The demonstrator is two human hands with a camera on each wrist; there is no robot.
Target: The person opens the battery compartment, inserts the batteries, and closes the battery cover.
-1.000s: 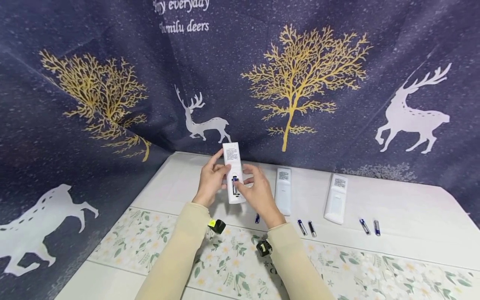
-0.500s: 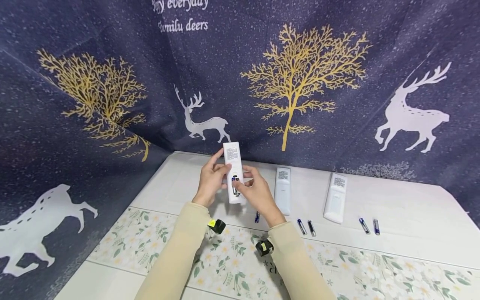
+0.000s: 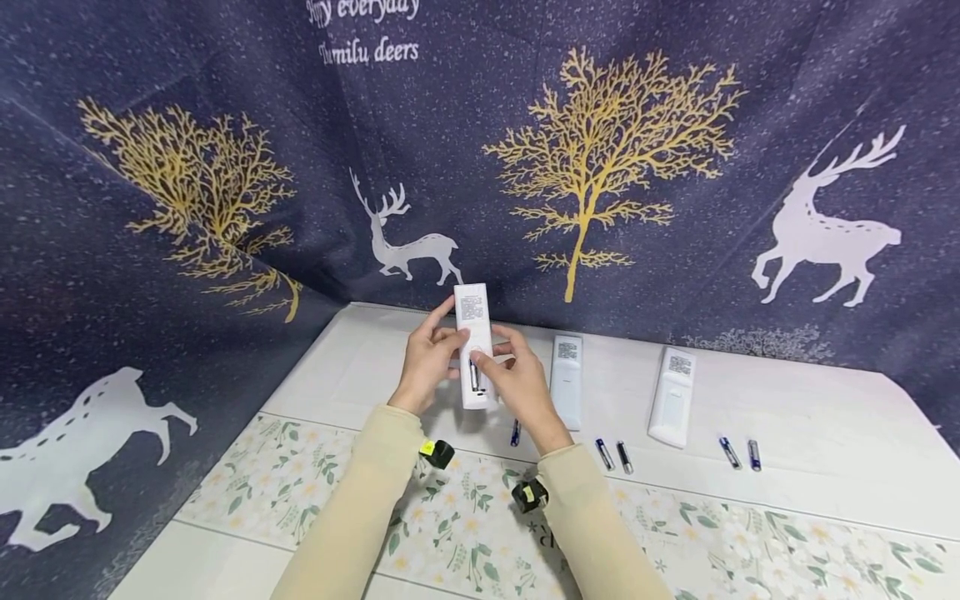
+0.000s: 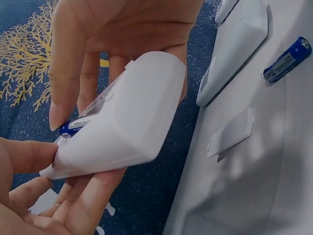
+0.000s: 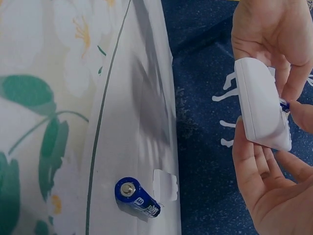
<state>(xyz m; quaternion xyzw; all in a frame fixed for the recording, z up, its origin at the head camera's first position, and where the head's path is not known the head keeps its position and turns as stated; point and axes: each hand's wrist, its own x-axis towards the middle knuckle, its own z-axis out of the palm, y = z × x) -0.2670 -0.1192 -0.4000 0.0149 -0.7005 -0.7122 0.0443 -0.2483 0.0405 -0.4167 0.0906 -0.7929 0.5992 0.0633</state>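
A white remote control [image 3: 473, 312] is held up over the table, its back with an open battery compartment facing me. My left hand [image 3: 428, 367] grips its left side, thumb on the back. From the other side my right hand [image 3: 521, 383] holds it, the thumb pressing at the upper end of a blue and silver battery [image 3: 474, 377] in the compartment. The left wrist view shows that battery's blue end [image 4: 71, 128] raised at the slot beside the right thumb. A loose blue battery [image 5: 138, 197] and a small white battery cover [image 5: 165, 185] lie on the table below.
Two more remote controls, one in the middle [image 3: 566, 392] and one farther right [image 3: 672, 400], lie face down on the table. In front are a pair of batteries [image 3: 604, 454] and, to the right, another pair [image 3: 753, 455]. A dark patterned cloth [image 3: 480, 150] hangs behind.
The remote control has shifted slightly right with both hands. My right thumb has moved from the middle of the battery up to its upper end.
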